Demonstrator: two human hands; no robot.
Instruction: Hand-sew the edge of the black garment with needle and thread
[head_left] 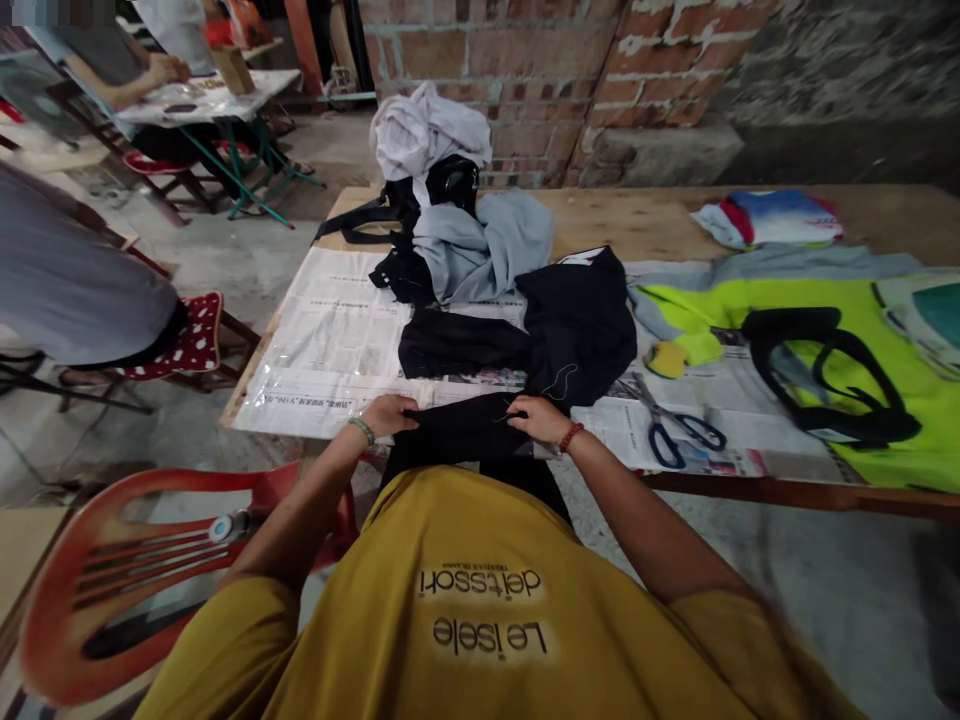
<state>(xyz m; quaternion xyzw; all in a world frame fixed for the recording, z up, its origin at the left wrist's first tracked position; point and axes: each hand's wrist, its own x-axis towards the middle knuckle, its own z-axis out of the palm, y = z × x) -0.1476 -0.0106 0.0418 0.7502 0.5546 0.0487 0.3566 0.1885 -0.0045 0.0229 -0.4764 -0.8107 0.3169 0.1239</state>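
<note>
A black garment (581,325) lies at the table's front edge, with two long parts reaching left; I cannot tell whether they are legs or sleeves. My left hand (390,413) pinches the left end of the nearer part. My right hand (541,418) grips the same part farther right, close to the garment's body, so the cloth stretches between both hands. Beyond it, the other long part (465,343) rests on the newspaper. A loose pale thread (561,380) curls on the black cloth. To the right of my right hand lie dark-handled scissors (679,435).
Newspaper (322,315) covers part of the wooden table (637,215). Grey cloth (484,245), a black bag (454,183) and pale cloth (427,130) are heaped behind. A yellow-green garment (720,310) spreads right. A red chair (120,490) stands left; people sit beyond.
</note>
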